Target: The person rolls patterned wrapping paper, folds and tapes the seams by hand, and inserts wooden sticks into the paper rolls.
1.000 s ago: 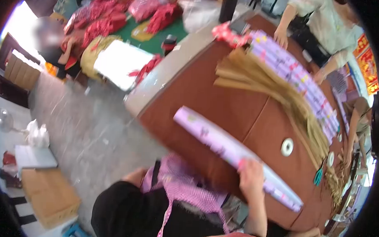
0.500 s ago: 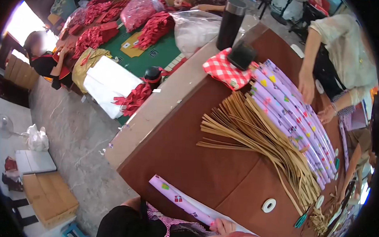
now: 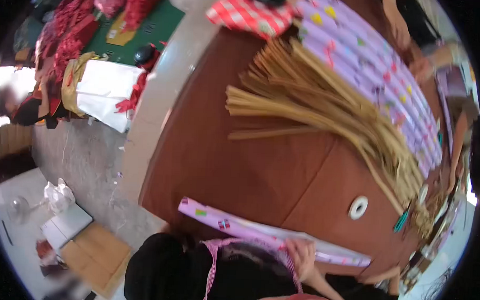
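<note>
A narrow rolled or folded strip of shiny lilac patterned wrapping paper (image 3: pixel 224 223) lies along the near table edge, in front of my chest. The fingers of my right hand (image 3: pixel 301 255) are curled over its near edge and closed on it, right of its middle. My left hand is out of view; only a dark sleeve (image 3: pixel 156 269) shows on that side. Beyond lies a spread bundle of flat tan strips (image 3: pixel 326 116). Past that is a row of lilac patterned rolls (image 3: pixel 369 70), with a co-worker's hands (image 3: pixel 400 31) at their far side.
A white tape roll (image 3: pixel 358 207) lies on the brown tabletop (image 3: pixel 223 170). A red checked cloth (image 3: pixel 250 15) is at the back edge. Teal-handled scissors (image 3: pixel 401 222) lie at the right. A green table (image 3: pixel 154 30) holds red bundles. A forearm (image 3: pixel 381 276) shows low right; its owner is unclear.
My view has swung, so the table's things sit higher in it. The right end of the lilac paper strip now shows. My right hand stays on the strip, with more of its forearm visible.
</note>
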Tool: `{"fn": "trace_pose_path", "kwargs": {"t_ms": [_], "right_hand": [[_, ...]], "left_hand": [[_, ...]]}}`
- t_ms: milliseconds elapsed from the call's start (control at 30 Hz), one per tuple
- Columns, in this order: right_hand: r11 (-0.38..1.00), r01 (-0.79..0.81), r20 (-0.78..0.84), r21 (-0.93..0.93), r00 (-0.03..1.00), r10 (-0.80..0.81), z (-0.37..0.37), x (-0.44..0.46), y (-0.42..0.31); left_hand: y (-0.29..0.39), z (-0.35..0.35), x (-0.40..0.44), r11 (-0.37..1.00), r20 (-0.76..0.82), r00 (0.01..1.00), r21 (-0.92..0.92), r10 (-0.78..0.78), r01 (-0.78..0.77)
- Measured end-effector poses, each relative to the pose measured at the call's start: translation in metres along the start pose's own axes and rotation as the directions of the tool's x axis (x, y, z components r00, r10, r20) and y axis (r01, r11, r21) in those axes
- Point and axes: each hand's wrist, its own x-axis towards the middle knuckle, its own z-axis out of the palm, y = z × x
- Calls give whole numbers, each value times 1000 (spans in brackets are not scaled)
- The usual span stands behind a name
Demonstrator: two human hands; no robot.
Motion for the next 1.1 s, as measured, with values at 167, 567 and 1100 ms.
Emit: {"fn": "trace_pose_path", "kwargs": {"t_ms": [167,567,1100], "right_hand": [[1000,-11,-120,-1,993,11,11,2,-7],[975,0,-382,-222,920,-87,32,-9,-10],[963,-54,-458,-263,886,-76,43,-21,3]], "left_hand": [[10,-29,6,881,-137,888,260,440,-396],[192,-177,-207,720,101,735,150,671,-678],[269,-187,-146,227,-333,-15,674,943,-703]]}}
